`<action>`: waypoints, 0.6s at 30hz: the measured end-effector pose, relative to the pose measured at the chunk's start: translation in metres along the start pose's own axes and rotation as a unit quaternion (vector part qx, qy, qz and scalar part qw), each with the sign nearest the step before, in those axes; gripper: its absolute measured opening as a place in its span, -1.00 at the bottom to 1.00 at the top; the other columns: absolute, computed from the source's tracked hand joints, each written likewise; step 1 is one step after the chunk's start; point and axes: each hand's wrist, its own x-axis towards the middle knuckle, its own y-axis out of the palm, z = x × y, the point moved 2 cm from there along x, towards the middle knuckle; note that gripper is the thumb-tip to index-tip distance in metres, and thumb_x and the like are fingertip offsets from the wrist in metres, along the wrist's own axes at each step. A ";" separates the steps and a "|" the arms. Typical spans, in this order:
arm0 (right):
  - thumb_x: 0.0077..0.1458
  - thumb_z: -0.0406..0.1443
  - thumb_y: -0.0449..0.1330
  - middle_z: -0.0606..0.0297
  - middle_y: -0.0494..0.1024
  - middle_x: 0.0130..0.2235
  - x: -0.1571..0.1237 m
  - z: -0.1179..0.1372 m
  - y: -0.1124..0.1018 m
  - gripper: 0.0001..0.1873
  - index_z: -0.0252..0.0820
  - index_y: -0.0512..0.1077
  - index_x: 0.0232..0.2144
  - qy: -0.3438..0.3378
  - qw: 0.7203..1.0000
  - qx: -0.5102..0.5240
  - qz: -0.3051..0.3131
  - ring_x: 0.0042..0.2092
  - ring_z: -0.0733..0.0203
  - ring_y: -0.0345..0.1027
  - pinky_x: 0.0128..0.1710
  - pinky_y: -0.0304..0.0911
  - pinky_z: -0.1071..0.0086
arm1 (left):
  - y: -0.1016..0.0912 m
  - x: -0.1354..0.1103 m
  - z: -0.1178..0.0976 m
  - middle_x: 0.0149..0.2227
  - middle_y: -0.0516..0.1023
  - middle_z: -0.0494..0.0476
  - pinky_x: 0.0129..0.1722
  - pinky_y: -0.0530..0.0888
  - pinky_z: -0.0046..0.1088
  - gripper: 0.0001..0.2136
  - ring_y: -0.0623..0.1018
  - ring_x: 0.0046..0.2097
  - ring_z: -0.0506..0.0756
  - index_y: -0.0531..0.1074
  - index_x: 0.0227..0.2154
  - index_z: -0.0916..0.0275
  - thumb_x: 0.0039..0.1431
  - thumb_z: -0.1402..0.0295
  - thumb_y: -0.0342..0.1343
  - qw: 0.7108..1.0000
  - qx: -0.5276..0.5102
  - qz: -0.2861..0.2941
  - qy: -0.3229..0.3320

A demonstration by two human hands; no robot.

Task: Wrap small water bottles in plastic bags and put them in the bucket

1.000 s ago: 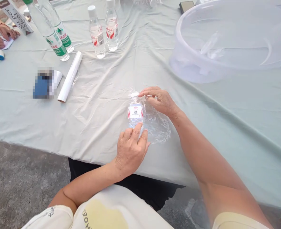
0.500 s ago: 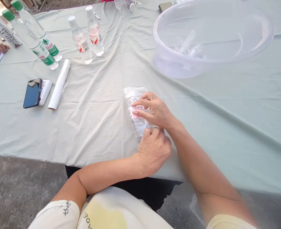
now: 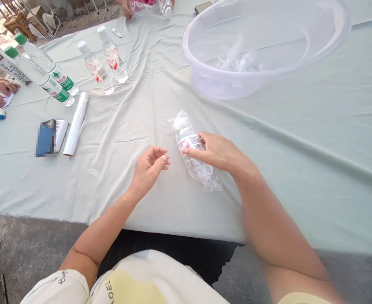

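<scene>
Just beyond a pale shirt (image 3: 141, 283) lettered "AOEL", the right hand (image 3: 220, 152) clasps a film-wrapped bottle (image 3: 190, 144) on the tablecloth (image 3: 125, 131)

Left hand (image 3: 148, 169) is just left of the bottle and apart from it, holding nothing, fingers loosely curled, thumb tip close to the index finger; the right comes from the other side, thumb and fingers closed about a red-and-white label, its print too small to read; the bottle lies slantwise, cap pointing away; farther off stand two red-labelled bottles (image 3: 114, 61), two green-capped bottles (image 3: 55, 86) and a box (image 3: 7, 63) reading "Super Meal"
</scene>
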 end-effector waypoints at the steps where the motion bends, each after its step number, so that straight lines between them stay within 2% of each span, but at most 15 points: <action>1: 0.06 0.05 0.24 0.22 0.57 -0.36 0.001 -0.003 -0.003 -0.61 -0.09 0.50 -0.21 0.003 0.999 0.031 0.002 -0.44 0.12 0.42 -0.54 0.20 0.33 | 0.002 0.006 0.001 -0.13 0.57 0.15 -0.14 0.58 -0.30 -0.81 0.61 -0.15 0.07 0.41 -0.13 0.20 0.24 0.27 0.09 0.998 -0.039 0.021 -0.037; 4: 0.04 -0.06 0.29 0.21 0.62 -0.32 0.004 -0.012 -0.007 -0.59 -0.09 0.49 -0.09 -0.002 0.992 0.126 -0.028 -0.39 0.09 0.50 -0.51 0.28 0.32 | 0.015 0.013 0.003 0.04 0.52 0.27 -0.05 0.58 -0.24 -0.71 0.57 0.04 0.15 0.39 0.00 0.21 0.26 0.24 0.13 0.983 -0.118 0.096 -0.099; 7: 0.05 -0.06 0.29 0.21 0.64 -0.29 0.009 -0.016 0.002 -0.55 -0.10 0.45 -0.04 0.000 0.974 0.225 -0.028 -0.35 0.05 0.54 -0.46 0.38 0.27 | 0.031 0.009 0.004 0.19 0.42 0.34 -0.06 0.58 -0.23 -0.63 0.50 0.15 0.22 0.34 0.10 0.18 0.28 0.22 0.14 0.978 -0.130 0.131 -0.096; 9: 0.05 -0.05 0.31 0.20 0.65 -0.26 0.011 -0.013 0.010 -0.52 -0.10 0.40 -0.03 0.009 0.951 0.308 -0.010 -0.31 0.03 0.56 -0.42 0.44 0.23 | 0.038 0.006 0.004 0.22 0.36 0.34 -0.11 0.58 -0.27 -0.52 0.50 0.14 0.23 0.25 0.16 0.13 0.22 0.23 0.21 0.985 -0.119 0.110 -0.066; 12: 0.05 -0.02 0.32 0.15 0.64 -0.20 0.012 -0.003 0.020 -0.50 -0.12 0.35 -0.05 0.019 0.906 0.422 0.030 -0.25 0.02 0.58 -0.36 0.50 0.19 | 0.040 0.003 0.005 0.15 0.39 0.28 -0.20 0.58 -0.33 -0.29 0.57 -0.03 0.14 0.07 0.22 0.05 0.09 0.28 0.33 0.992 -0.109 0.062 -0.028; 14: 0.04 0.04 0.31 0.14 0.63 -0.21 0.011 -0.001 0.020 -0.50 -0.13 0.38 -0.11 0.027 0.902 0.429 0.035 -0.27 0.03 0.57 -0.33 0.51 0.17 | 0.036 0.003 0.006 0.05 0.45 0.20 -0.28 0.58 -0.36 -0.26 0.59 -0.16 0.09 0.04 0.23 0.03 0.06 0.34 0.33 0.993 -0.107 0.047 -0.020; 15: 0.03 0.08 0.30 0.14 0.62 -0.23 0.010 -0.002 0.018 -0.52 -0.13 0.41 -0.17 0.035 0.911 0.411 0.011 -0.28 0.02 0.56 -0.31 0.51 0.14 | 0.033 0.003 0.006 0.00 0.47 0.17 -0.31 0.57 -0.38 -0.28 0.59 -0.21 0.07 0.06 0.22 0.03 0.07 0.36 0.31 0.994 -0.103 0.046 -0.014; 16: 0.04 0.09 0.28 0.14 0.61 -0.24 0.010 -0.005 0.015 -0.54 -0.12 0.42 -0.23 0.042 0.920 0.387 -0.040 -0.26 0.00 0.55 -0.27 0.50 0.10 | 0.029 0.004 0.007 -0.01 0.48 0.15 -0.33 0.57 -0.38 -0.32 0.58 -0.23 0.06 0.10 0.22 0.02 0.07 0.37 0.28 0.994 -0.094 0.050 -0.002; 18: 0.10 0.09 0.22 0.10 0.59 -0.19 0.008 -0.012 0.004 -0.61 -0.08 0.44 -0.29 0.024 0.921 0.334 -0.199 -0.14 -0.09 0.53 -0.13 0.45 0.00 | 0.020 0.007 0.009 0.02 0.50 0.15 -0.28 0.57 -0.36 -0.37 0.59 -0.18 0.09 0.19 0.21 0.01 0.07 0.39 0.26 0.996 -0.056 0.058 0.049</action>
